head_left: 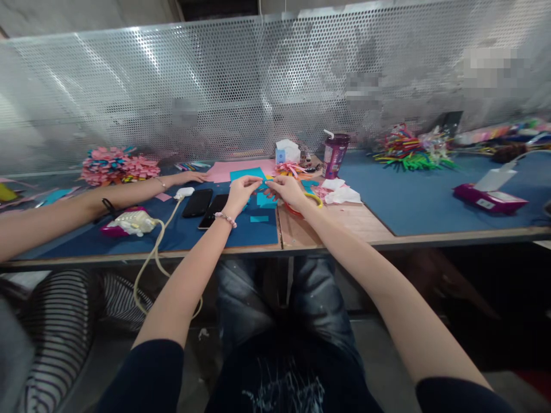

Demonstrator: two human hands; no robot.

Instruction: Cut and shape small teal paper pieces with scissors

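Observation:
My left hand (243,193), a beaded bracelet at its wrist, has thumb and fingers pinched together. My right hand (287,189) is pinched too, its fingertips almost touching the left ones. Between them is a small piece of blue paper (264,183), partly hidden by the fingers. Below lie a blue paper square (267,201) and a narrow blue paper strip (259,219). A larger blue sheet (246,174) lies behind my left hand on a pink sheet (219,172). Scissors with yellow and orange handles (317,200) sit partly under my right wrist.
Two phones, one a black phone (198,203), lie left of my hands beside a white charger (185,193) with cable. Another person's arm (124,192) reaches in from the left. A purple cup (336,156) and crumpled tissue (342,193) stand right. A perforated metal panel (215,92) rises behind.

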